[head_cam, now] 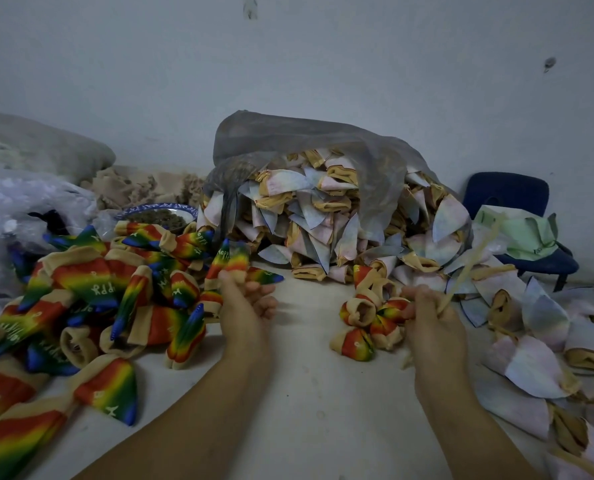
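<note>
The left hand (pixel 250 306) is clenching its grip round a rainbow sock (pixel 231 261), holding it upright just above the fingers. It is probably sorting it toward the rainbow heap (pixel 91 296) that is spreading out at nine o'clock. The right hand (pixel 430 317) is pinching a tan strip (pixel 475 251) in its grip. The strip is running up toward one o'clock, seemingly drawn taut to tie or loosen a bundle. A small cluster (pixel 364 317) of rainbow socks is lying just beside that hand. Pale socks (pixel 309 216) are spilling from a grey bag (pixel 323 147) at twelve o'clock. Everything is resting on a white bench (pixel 309 393) against a plain wall (pixel 288 64), with a blue chair (pixel 510 192) standing at two o'clock.
</note>
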A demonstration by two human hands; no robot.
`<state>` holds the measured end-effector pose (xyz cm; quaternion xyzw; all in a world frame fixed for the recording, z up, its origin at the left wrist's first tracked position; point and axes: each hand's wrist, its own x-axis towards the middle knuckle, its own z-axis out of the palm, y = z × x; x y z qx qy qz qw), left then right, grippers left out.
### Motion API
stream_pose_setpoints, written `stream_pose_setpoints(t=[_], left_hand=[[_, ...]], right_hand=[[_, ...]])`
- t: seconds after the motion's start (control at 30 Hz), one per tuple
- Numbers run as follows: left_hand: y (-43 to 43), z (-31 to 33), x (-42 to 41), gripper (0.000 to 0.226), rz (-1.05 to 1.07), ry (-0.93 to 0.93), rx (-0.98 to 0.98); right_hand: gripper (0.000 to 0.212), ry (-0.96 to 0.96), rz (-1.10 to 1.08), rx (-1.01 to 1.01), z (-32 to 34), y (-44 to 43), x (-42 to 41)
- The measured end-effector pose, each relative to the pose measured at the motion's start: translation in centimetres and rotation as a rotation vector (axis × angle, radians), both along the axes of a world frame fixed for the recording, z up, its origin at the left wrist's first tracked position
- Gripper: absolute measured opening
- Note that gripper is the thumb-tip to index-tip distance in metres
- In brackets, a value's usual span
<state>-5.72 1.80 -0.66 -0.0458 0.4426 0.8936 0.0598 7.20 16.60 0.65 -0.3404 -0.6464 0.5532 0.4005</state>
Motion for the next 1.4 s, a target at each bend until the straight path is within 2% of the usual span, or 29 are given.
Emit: stream_pose_setpoints(t=[0.03, 0.07, 0.17, 0.23, 0.33, 0.47, 0.53, 0.73, 0.97, 1.1, 1.23, 1.3, 1.4], left_hand=[[0.0, 0.2, 0.2, 0.057, -0.015, -0.011, 0.000], [0.1, 0.2, 0.4, 0.059, -0.047, 0.018, -0.087], [0.9, 0.1, 1.8, 0.053, -0.221, 0.248, -0.587], [1.3, -0.4, 2.4, 0.040, -0.327, 0.440, -0.775], [1.6, -0.5, 2.8, 0.025, -0.360, 0.584, -0.888], [2.0, -0.9, 2.2, 0.021, -0.278, 0.621, -0.960], [2.6, -1.1, 1.5, 0.018, -0.259, 0.696, -1.032], [5.1, -1.2, -2.5, 0.037, -0.177, 1.000, -1.397], [8.1, -2.1, -4.7, 0.036, -0.163, 1.044, -1.720], [7.7, -2.5, -4.5, 0.036, -0.098, 1.042, -1.754], [6.0, -1.8, -3.4, 0.030, -0.154, 1.049, -1.731], [4.6, -1.1, -2.8, 0.026, -0.214, 1.048, -1.601], [2.8, 0.3, -1.3, 0.024, -0.158, 0.836, -1.244]], right_hand=[[0.026, -0.023, 0.004, 0.022, -0.2, 0.0, -0.1], [0.022, -0.051, 0.015, 0.043, -0.4, 0.0, -0.2], [0.019, -0.128, 0.073, 0.093, -1.3, 0.2, -0.5], [0.020, -0.160, 0.094, 0.106, -1.5, 0.2, -0.6], [0.019, -0.202, 0.099, 0.147, -1.6, 0.1, -0.6], [0.018, -0.214, 0.120, 0.171, -1.7, -0.2, -0.5], [0.019, -0.210, 0.119, 0.174, -1.7, -0.3, -0.5], [0.019, -0.187, 0.122, 0.191, -1.9, -0.3, -0.6], [0.018, -0.212, 0.125, 0.234, -2.3, -0.2, -1.0], [0.019, -0.203, 0.128, 0.244, -2.4, -0.1, -1.0], [0.019, -0.233, 0.146, 0.245, -2.5, -0.1, -1.2], [0.018, -0.251, 0.149, 0.263, -2.4, -0.1, -1.2], [0.018, -0.165, 0.137, 0.313, -2.1, -0.5, -0.8]])
